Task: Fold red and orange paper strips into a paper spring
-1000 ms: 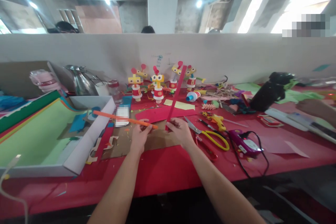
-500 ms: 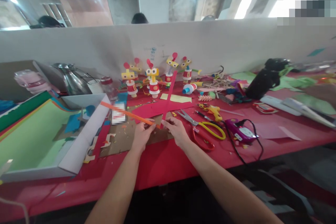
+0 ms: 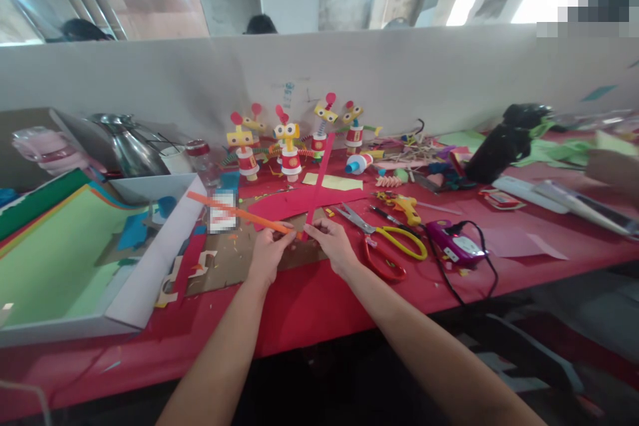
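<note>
Between the fingers of my left hand (image 3: 270,251) is the end of an orange paper strip (image 3: 234,210), which stretches out to the left. My right hand (image 3: 330,246) pinches the lower end of a red paper strip (image 3: 322,176) that points up and away from me. The two strips meet at my fingertips; how they join there is hard to make out. Below lies a brown cardboard sheet (image 3: 227,266) with small scraps on it. Red paper (image 3: 279,206) lies behind my hands. Scissors (image 3: 369,226) with yellow and red handles rest right of my right hand.
Several paper figures (image 3: 290,156) stand at the back against a white partition (image 3: 170,73). Left is a white box (image 3: 134,309) holding coloured paper. Right are a yellow glue gun (image 3: 407,208), a purple power socket (image 3: 456,243) with a black cord and a black bottle (image 3: 494,150).
The view has shifted slightly. Both hands still pinch the strips, and their ends have moved a little at the fingertips.
</note>
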Demonstrator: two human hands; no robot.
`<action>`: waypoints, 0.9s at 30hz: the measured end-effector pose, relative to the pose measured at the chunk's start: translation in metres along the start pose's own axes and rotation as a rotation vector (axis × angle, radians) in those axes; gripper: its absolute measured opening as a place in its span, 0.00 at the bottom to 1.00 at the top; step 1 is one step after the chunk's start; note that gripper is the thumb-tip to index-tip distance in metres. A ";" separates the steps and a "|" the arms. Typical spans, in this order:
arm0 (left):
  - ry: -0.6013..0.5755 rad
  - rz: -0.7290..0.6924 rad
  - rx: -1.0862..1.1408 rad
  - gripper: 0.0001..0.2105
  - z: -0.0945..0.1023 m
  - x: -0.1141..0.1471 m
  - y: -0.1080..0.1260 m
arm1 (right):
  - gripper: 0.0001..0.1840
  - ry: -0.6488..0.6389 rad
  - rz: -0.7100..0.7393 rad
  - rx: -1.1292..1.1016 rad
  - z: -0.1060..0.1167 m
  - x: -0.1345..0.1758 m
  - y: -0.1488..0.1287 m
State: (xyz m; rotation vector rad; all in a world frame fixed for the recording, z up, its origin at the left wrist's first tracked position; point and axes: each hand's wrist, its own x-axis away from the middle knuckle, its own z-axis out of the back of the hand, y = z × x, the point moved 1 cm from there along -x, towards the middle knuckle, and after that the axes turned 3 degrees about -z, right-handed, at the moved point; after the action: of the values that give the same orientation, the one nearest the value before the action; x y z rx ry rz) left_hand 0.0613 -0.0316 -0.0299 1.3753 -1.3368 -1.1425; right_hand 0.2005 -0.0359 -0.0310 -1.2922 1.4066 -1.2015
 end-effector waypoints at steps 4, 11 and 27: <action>-0.014 0.001 0.025 0.15 0.000 0.000 0.000 | 0.18 0.021 0.003 0.023 0.001 -0.001 0.001; -0.003 0.023 0.057 0.15 -0.002 0.003 0.002 | 0.17 0.021 0.030 0.058 0.001 -0.001 0.003; 0.007 0.095 0.065 0.16 -0.001 0.001 0.000 | 0.14 0.078 0.113 0.169 -0.001 -0.004 0.008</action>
State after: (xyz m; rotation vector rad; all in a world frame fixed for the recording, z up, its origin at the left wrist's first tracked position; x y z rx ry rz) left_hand 0.0624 -0.0330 -0.0294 1.3465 -1.4302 -1.0383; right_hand 0.1989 -0.0315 -0.0390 -1.0463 1.3824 -1.2762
